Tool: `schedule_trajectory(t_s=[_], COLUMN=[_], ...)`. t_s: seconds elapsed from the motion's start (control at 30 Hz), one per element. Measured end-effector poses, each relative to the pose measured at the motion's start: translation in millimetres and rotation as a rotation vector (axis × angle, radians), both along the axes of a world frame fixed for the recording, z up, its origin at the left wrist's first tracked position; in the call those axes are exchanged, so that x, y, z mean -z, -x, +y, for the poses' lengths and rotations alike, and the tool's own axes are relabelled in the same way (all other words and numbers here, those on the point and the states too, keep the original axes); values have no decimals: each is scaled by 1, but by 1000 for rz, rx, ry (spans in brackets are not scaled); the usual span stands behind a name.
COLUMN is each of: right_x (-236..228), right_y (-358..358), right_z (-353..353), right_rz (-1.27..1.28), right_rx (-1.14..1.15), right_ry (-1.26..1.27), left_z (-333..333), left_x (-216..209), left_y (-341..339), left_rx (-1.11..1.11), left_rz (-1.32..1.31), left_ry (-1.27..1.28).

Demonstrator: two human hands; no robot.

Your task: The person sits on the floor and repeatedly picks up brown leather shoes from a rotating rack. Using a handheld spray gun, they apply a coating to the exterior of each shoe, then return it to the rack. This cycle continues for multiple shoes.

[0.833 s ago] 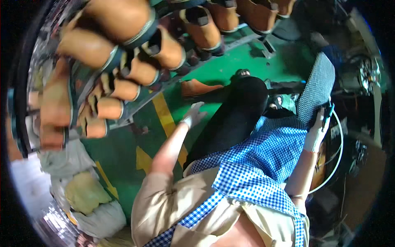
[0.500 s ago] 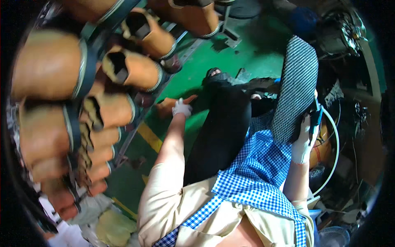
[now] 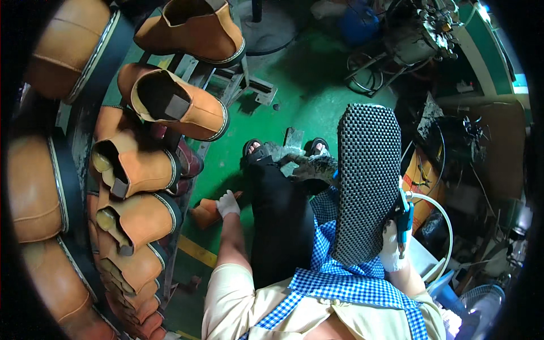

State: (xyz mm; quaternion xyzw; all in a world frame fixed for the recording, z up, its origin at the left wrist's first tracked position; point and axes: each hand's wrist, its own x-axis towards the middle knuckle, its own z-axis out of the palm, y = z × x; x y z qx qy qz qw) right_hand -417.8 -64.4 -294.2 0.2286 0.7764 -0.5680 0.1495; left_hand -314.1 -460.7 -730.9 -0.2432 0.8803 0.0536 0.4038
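clearly, right hand (image 3: 391, 247) clasps a teal tool (image 3: 404, 218); left hand (image 3: 228, 204) touches a brown boot (image 3: 205, 214), grip unclear.

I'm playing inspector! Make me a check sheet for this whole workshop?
Surface: green floor with a yellow stripe
Job's things: tan shoe, teal tool, black textured pad
Clutter: blue container at the back; dark jumble at right, too dim to sort
Hands: left hand at the shoe, grip unclear; right hand holds the tool
Cables: white hose joined to the tool
Surroundings: tan boots racked at left; fan lower right
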Motion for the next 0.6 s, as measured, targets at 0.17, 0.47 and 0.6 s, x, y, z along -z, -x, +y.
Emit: schedule_trajectory(t_s=[0.17,0.47,0.6], right_x=[-24,-46,-43], right_y=[25,56,50], right_z=[-21,-48,-52], right_rz=[1,377,421], right_rx=[-156,-417,-382], right_ry=[-165,-176,-180], left_z=[-14,-4,43], left_x=[-57,-269,-386], left_y=[-23,-90,-96], left_rx=[-5,-600,-534], left_rz=[-1,953,1218], left_ry=[-75,-499,-413])
